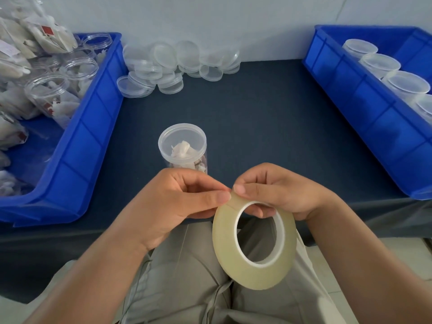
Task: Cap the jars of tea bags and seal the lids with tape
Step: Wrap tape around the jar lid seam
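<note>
A clear jar (182, 148) with white tea bags inside stands upright on the dark table, a clear lid on its top. Just in front of it, over my lap, I hold a roll of clear tape (254, 244). My right hand (280, 192) grips the roll, fingers through its white core and thumb on its top edge. My left hand (180, 202) pinches at the roll's upper edge with thumb and forefinger, right beside my right thumb. Whether a tape end is lifted I cannot tell.
A blue bin (77, 146) at left holds open jars with tea bags. A blue bin (364, 106) at right holds several capped jars. A heap of loose clear lids (173, 66) lies at the back of the table (257, 118) by the wall.
</note>
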{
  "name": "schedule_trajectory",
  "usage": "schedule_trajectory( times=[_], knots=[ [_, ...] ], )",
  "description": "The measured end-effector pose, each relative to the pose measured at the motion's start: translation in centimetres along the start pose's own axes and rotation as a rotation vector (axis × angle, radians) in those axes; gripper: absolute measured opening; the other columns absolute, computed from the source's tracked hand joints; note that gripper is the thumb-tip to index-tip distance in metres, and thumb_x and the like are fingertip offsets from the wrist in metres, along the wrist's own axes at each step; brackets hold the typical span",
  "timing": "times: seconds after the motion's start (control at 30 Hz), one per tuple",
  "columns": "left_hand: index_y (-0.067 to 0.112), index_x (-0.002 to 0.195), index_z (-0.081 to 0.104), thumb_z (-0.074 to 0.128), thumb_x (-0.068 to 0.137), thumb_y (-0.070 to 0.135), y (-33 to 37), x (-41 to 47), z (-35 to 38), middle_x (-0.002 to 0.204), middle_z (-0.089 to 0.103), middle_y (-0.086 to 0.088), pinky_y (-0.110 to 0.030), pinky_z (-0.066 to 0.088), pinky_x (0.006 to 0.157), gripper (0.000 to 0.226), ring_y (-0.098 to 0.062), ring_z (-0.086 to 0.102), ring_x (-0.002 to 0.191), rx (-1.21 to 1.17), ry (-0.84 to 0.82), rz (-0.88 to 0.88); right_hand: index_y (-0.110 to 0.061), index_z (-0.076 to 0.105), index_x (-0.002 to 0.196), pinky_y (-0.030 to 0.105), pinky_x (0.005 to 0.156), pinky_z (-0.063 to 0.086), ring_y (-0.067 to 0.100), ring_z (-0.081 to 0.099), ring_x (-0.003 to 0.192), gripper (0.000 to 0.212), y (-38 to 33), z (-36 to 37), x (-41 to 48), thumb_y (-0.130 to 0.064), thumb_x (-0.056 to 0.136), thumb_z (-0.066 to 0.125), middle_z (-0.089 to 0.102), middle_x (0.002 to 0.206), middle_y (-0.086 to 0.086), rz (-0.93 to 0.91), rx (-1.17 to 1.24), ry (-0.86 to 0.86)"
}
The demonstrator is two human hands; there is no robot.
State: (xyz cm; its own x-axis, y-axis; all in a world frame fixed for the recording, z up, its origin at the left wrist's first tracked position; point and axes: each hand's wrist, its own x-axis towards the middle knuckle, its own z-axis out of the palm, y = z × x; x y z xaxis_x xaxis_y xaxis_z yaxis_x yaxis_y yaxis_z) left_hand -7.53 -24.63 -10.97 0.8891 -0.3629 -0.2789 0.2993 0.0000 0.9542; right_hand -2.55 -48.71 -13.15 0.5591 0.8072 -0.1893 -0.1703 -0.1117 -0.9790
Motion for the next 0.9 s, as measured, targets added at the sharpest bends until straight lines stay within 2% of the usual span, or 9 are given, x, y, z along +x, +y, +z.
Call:
schedule_trajectory(
  times=[0.2, 0.33, 0.4, 0.57, 0.63, 0.7, 0.77, 0.83, 0.9],
  knots=[
    [0.022, 0.098, 0.083, 0.085, 0.084, 0.044, -0.4, -0.2, 0.1, 0.099, 0.082, -0.008, -0.025, 0.062, 0.081, 0.025, -0.021, 0.08, 0.092, 0.055, 0.021, 0.059, -0.022, 0.068, 0.071, 0.025, 0.052, 0.032, 0.016, 0.036, 0.051, 0.037, 0.1, 0.0, 0.1, -0.037, 0.105, 0.06, 0.051, 0.062, 0.0, -0.019, 0.024, 0.0],
    [0.036, 0.09, 0.073, 0.066, 0.101, 0.046, -0.6, -0.6, 0.5, 0.075, 0.074, 0.01, -0.012, 0.052, 0.065, 0.016, -0.002, 0.068, 0.066, 0.455, 0.067, 0.224, -0.021, 0.069, 0.073, 0.023, 0.051, 0.032, 0.015, 0.037, 0.05, 0.036, 0.5, 0.0, 0.1, -0.035, 0.105, 0.059, 0.051, 0.062, 0.0, -0.032, 0.029, -0.007],
    [0.039, 0.087, 0.066, 0.06, 0.104, 0.048, -0.9, -0.8, 0.9, 0.07, 0.067, 0.016, -0.01, 0.046, 0.059, 0.02, -0.003, 0.061, 0.06, 0.653, 0.111, 0.317, -0.019, 0.07, 0.076, 0.023, 0.05, 0.032, 0.014, 0.037, 0.05, 0.034, 0.8, -0.1, 0.0, -0.034, 0.105, 0.06, 0.05, 0.062, 0.001, -0.036, 0.014, -0.014],
    [0.034, 0.091, 0.063, 0.055, 0.103, 0.047, -1.8, -0.4, 1.5, 0.084, 0.064, 0.018, -0.009, 0.043, 0.068, 0.019, -0.007, 0.063, 0.08, 0.917, 0.301, 0.543, -0.003, 0.064, 0.078, 0.024, 0.05, 0.033, 0.011, 0.038, 0.048, 0.038, 1.4, -0.4, 0.0, -0.03, 0.105, 0.06, 0.052, 0.061, -0.004, -0.064, 0.049, -0.087],
    [0.036, 0.093, 0.066, 0.057, 0.102, 0.045, -2.0, -0.1, 1.7, 0.086, 0.068, 0.016, -0.011, 0.046, 0.067, 0.015, -0.008, 0.065, 0.079, 0.849, 0.36, 0.553, 0.009, 0.057, 0.078, 0.021, 0.05, 0.034, 0.008, 0.039, 0.047, 0.053, 1.7, -0.2, 0.3, -0.036, 0.105, 0.064, 0.053, 0.062, -0.003, -0.089, 0.073, -0.129],
    [0.037, 0.096, 0.073, 0.057, 0.104, 0.045, -2.0, 0.0, 1.8, 0.084, 0.073, 0.012, -0.01, 0.048, 0.064, 0.019, -0.008, 0.066, 0.068, 0.532, 0.325, 0.481, 0.01, 0.051, 0.073, 0.023, 0.049, 0.031, 0.008, 0.037, 0.046, 0.062, 2.1, 0.1, 0.5, -0.042, 0.105, 0.064, 0.05, 0.059, -0.002, -0.111, 0.144, -0.142],
    [0.035, 0.101, 0.08, 0.056, 0.1, 0.053, -1.9, -0.2, 1.8, 0.085, 0.075, 0.004, -0.02, 0.054, 0.065, 0.03, -0.009, 0.066, 0.067, 0.177, 0.24, 0.351, 0.007, 0.048, 0.07, 0.026, 0.049, 0.027, 0.01, 0.034, 0.045, 0.064, 2.4, 0.2, 0.4, -0.044, 0.105, 0.064, 0.046, 0.057, 0.0, -0.124, 0.194, -0.107],
    [0.038, 0.102, 0.082, 0.07, 0.085, 0.069, -1.9, -0.4, 1.6, 0.087, 0.078, 0.003, -0.024, 0.057, 0.066, 0.038, -0.012, 0.07, 0.071, 0.122, 0.187, 0.236, 0.005, 0.051, 0.071, 0.024, 0.049, 0.029, 0.01, 0.035, 0.046, 0.058, 2.2, 0.3, 0.1, -0.04, 0.106, 0.063, 0.047, 0.058, 0.0, -0.12, 0.172, -0.046],
    [0.039, 0.101, 0.081, 0.076, 0.073, 0.08, -1.9, -0.7, 1.4, 0.09, 0.08, 0.005, -0.024, 0.06, 0.07, 0.051, -0.011, 0.075, 0.077, 0.238, 0.195, 0.196, -0.004, 0.064, 0.078, 0.022, 0.051, 0.034, 0.012, 0.04, 0.051, 0.041, 1.5, 0.5, -0.4, -0.034, 0.105, 0.061, 0.049, 0.062, 0.001, -0.08, 0.073, 0.049]
  ],
)
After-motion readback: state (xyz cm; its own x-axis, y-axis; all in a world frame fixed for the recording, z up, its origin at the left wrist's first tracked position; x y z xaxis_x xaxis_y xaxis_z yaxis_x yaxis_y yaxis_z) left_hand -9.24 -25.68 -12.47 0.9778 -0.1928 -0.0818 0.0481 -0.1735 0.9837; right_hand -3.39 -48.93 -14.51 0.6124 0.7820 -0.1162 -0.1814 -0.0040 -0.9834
